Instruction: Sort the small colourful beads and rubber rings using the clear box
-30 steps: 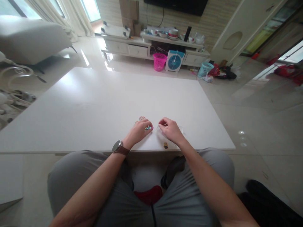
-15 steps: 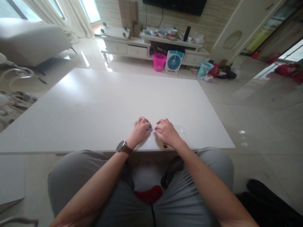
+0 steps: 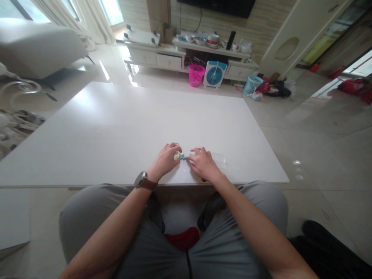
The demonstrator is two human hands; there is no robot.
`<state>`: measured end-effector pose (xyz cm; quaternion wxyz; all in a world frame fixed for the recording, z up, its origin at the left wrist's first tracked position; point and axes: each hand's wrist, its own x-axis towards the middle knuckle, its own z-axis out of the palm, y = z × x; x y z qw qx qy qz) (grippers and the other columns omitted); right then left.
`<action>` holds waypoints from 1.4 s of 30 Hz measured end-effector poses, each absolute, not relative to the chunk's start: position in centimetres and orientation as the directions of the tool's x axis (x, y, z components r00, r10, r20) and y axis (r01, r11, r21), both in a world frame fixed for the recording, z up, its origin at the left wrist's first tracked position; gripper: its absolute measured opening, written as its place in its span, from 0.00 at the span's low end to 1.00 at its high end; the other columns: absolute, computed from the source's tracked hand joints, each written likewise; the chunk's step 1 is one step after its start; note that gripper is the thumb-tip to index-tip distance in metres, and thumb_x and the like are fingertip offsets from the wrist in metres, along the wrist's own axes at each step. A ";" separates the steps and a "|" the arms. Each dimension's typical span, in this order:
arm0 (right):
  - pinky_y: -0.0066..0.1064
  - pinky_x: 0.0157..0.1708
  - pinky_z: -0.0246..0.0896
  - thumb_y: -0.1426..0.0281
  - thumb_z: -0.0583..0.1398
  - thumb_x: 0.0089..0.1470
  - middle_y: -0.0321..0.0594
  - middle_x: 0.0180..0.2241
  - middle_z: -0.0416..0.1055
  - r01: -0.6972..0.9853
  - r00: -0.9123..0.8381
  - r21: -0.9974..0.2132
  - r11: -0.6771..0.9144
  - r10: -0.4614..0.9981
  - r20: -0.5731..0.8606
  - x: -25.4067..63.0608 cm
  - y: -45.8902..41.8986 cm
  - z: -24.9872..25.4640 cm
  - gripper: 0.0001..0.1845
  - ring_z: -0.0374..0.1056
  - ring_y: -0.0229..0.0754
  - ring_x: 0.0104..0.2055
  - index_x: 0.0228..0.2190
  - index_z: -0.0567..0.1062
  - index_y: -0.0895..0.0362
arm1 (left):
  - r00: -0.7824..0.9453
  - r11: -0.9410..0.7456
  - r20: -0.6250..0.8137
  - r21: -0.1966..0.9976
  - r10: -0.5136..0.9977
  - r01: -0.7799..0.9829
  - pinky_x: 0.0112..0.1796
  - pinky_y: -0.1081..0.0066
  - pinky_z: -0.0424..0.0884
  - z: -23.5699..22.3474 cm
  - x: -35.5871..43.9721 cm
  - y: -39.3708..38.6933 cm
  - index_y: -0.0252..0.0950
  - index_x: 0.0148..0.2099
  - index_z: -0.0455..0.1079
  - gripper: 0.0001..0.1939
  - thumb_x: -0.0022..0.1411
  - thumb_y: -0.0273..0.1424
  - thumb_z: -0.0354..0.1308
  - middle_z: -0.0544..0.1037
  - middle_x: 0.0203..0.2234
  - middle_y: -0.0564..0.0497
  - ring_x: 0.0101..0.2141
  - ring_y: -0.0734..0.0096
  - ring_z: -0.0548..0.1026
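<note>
Both my hands rest on the near edge of a white table [image 3: 116, 128]. My left hand [image 3: 164, 159], with a watch on its wrist, has its fingers curled beside a tiny cluster of coloured pieces [image 3: 181, 156], teal, green and pink. My right hand [image 3: 202, 164] pinches at the same cluster from the right, its fingertips touching it. A clear plastic piece [image 3: 219, 159] lies on the table just right of my right hand. The cluster is too small to make out in detail.
Beyond the table stand a white TV cabinet [image 3: 162, 60] with dishes on top, a pink basket [image 3: 196, 74], a small blue fan [image 3: 215, 73] and a teal basket [image 3: 252, 84]. A grey sofa [image 3: 37, 46] is at the left. My knees sit under the table's front edge.
My right hand has moved left until its fingertips meet the coloured pieces by my left hand. It now covers the small yellow object that lay near the table edge.
</note>
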<state>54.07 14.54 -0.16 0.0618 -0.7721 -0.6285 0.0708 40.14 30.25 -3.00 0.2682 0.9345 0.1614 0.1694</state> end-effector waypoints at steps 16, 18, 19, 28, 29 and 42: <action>0.39 0.51 0.56 0.75 0.57 0.60 0.45 0.46 0.76 0.905 0.374 -0.242 -0.350 0.926 0.060 58.4 13.6 1.7 0.14 0.65 0.48 0.51 0.44 0.80 0.57 | 0.884 -0.772 0.194 0.589 0.424 0.241 0.58 0.56 0.67 -4.3 40.7 29.7 0.39 0.49 0.74 0.17 0.56 0.24 0.62 0.72 0.49 0.44 0.55 0.55 0.70; 0.34 0.48 0.58 0.77 0.58 0.58 0.44 0.43 0.78 0.881 0.397 -0.284 -0.378 0.918 0.009 59.4 13.2 1.9 0.13 0.68 0.45 0.46 0.41 0.80 0.58 | 0.888 -0.782 0.205 0.580 0.412 0.229 0.59 0.54 0.65 -4.6 40.9 29.6 0.39 0.50 0.75 0.17 0.57 0.25 0.63 0.72 0.48 0.44 0.57 0.53 0.67; 0.32 0.46 0.59 0.77 0.58 0.57 0.43 0.41 0.78 0.871 0.402 -0.298 -0.390 0.915 -0.024 59.7 13.0 2.0 0.12 0.70 0.43 0.44 0.39 0.80 0.57 | 0.892 -0.789 0.213 0.576 0.399 0.216 0.59 0.54 0.65 -4.7 41.0 29.5 0.39 0.49 0.76 0.16 0.58 0.26 0.63 0.72 0.47 0.44 0.57 0.53 0.67; 0.31 0.38 0.62 0.75 0.60 0.56 0.42 0.38 0.81 0.841 0.495 -0.159 -0.517 0.855 -0.156 59.9 12.6 2.3 0.12 0.74 0.46 0.41 0.36 0.84 0.52 | 0.896 -0.792 0.236 0.583 0.376 0.178 0.55 0.54 0.67 -5.3 41.7 29.5 0.39 0.43 0.79 0.09 0.61 0.27 0.61 0.72 0.41 0.46 0.49 0.57 0.69; 0.31 0.39 0.63 0.74 0.60 0.56 0.42 0.38 0.81 0.838 0.509 -0.137 -0.528 0.847 -0.152 60.0 12.6 2.3 0.12 0.75 0.46 0.41 0.36 0.84 0.52 | 0.898 -0.791 0.233 0.586 0.373 0.177 0.55 0.53 0.67 -5.3 41.8 29.5 0.39 0.43 0.78 0.08 0.61 0.27 0.61 0.72 0.41 0.46 0.49 0.57 0.69; 0.30 0.40 0.64 0.69 0.61 0.56 0.44 0.38 0.81 0.831 0.528 -0.082 -0.550 0.826 -0.197 59.2 14.2 1.1 0.09 0.75 0.45 0.42 0.34 0.84 0.52 | 0.889 -0.778 0.228 0.598 0.397 0.194 0.57 0.54 0.67 -3.5 40.5 30.0 0.39 0.48 0.75 0.13 0.60 0.26 0.61 0.73 0.48 0.46 0.53 0.57 0.69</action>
